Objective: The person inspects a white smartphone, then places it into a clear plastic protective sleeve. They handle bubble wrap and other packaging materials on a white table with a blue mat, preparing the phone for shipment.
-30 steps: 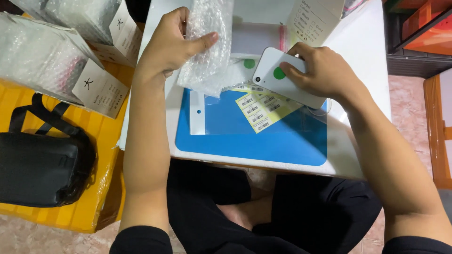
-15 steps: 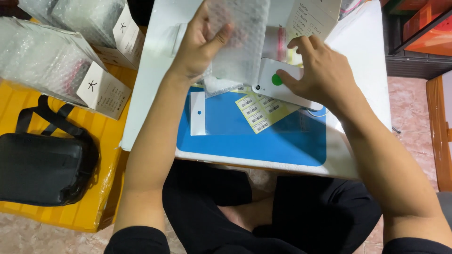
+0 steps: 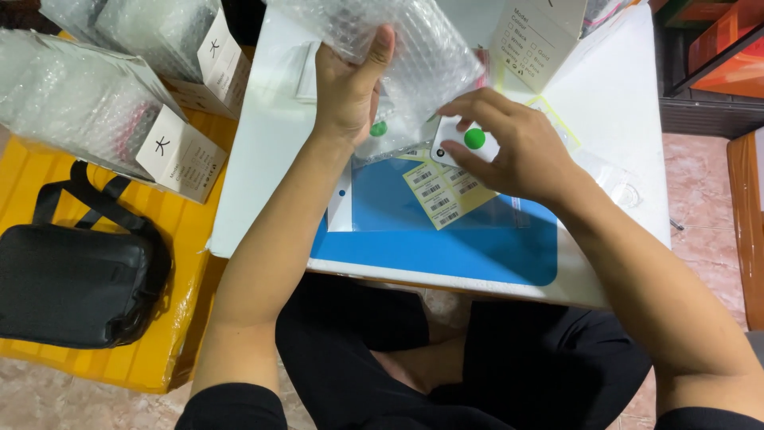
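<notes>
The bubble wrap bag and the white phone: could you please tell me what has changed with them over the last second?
The left hand has lifted the bubble wrap bag up off the table and holds it open. The right hand, gripping the white phone, has brought its end to the bag's mouth. The yellow label sheet and blue mat lie as before.

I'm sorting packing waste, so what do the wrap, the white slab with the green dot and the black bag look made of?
Wrap: clear plastic bubble film, its air cells showing. Slab: smooth, glossy white, probably hard plastic, though glass is possible. Bag: matte black, likely synthetic fabric or faux leather, with soft folds and a strap.
</notes>
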